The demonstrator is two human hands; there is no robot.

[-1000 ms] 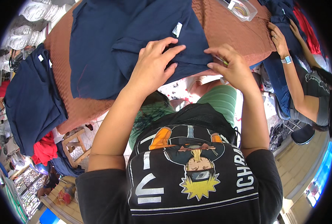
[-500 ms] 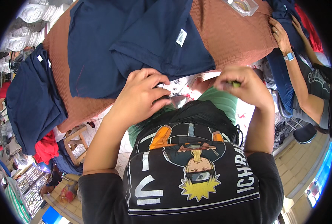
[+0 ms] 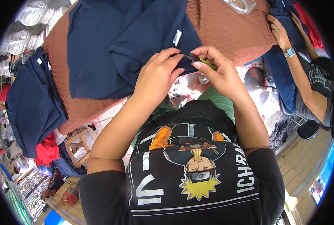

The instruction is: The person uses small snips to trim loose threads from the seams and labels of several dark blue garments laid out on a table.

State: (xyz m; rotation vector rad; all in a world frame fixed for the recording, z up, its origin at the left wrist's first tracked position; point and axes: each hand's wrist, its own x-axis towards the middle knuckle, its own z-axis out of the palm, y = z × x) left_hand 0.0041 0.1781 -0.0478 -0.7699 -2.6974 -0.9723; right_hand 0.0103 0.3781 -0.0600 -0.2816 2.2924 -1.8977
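A navy blue garment is spread over the brown-covered table in front of me, with a white tag near its right side. My left hand is closed on the garment's near right edge, fingertips pinching the cloth. Just right of it, my right hand grips small thread snips with a yellow-green handle. Their dark, pointed blades reach toward the cloth by my left fingertips; whether they touch it I cannot tell.
The brown patterned cloth covers the table, with a clear plastic container at its far edge. Another navy garment hangs over the left side. At the right, a co-worker's hand rests on dark cloth.
My right hand has come in left and slightly forward with the snips, close to my left hand. My left hand has moved forward and right onto the cloth edge. The garment's right edge has shifted left.
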